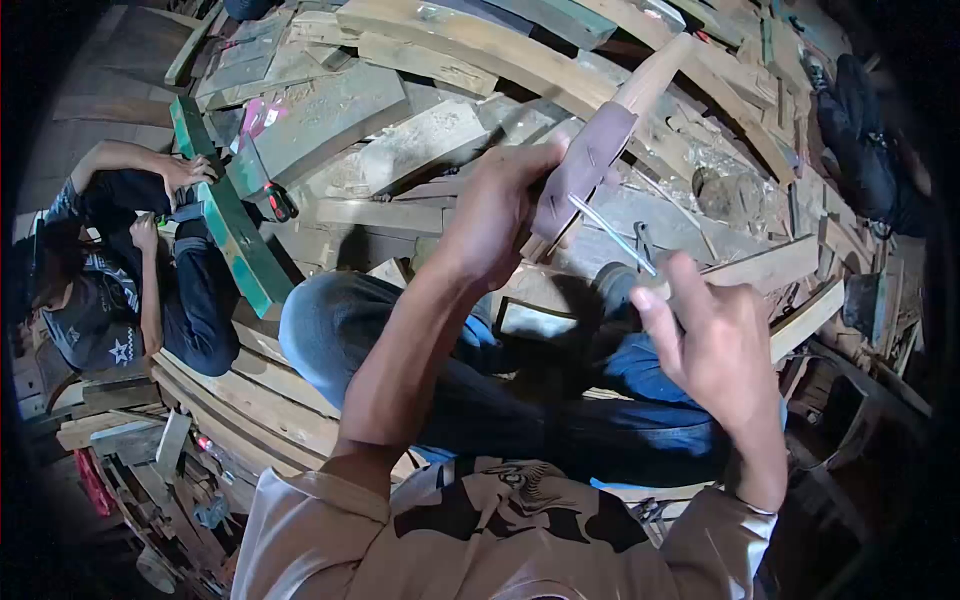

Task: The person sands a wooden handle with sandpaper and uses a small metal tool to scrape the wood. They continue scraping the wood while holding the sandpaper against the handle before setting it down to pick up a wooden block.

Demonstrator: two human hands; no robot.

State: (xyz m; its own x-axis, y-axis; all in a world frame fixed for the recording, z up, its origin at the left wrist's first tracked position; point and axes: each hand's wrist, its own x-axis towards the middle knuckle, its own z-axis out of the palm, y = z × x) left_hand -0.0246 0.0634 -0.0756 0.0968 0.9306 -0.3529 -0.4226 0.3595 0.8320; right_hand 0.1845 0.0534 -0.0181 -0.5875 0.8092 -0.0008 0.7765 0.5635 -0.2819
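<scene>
My left hand (500, 205) is wrapped round a long wooden piece (655, 75) that tapers to a point at its upper right end. A purplish-grey covering (587, 165) surrounds the middle of this piece, with small dark slits on its face. My right hand (705, 335) pinches a tool with a thin straight metal shaft (615, 237); its handle is hidden inside my fingers. The shaft slants up to the left, its tip right at the purplish covering. Both hands are above my lap, over my blue jeans (560, 425).
At the left sits another person (100, 290), one hand on a green-painted beam (240, 250). A red-and-black-handled tool (280, 203) lies beside it. Planks and wood blocks (320, 120) spread ahead. Another person's dark-clothed legs (865, 150) show at the right.
</scene>
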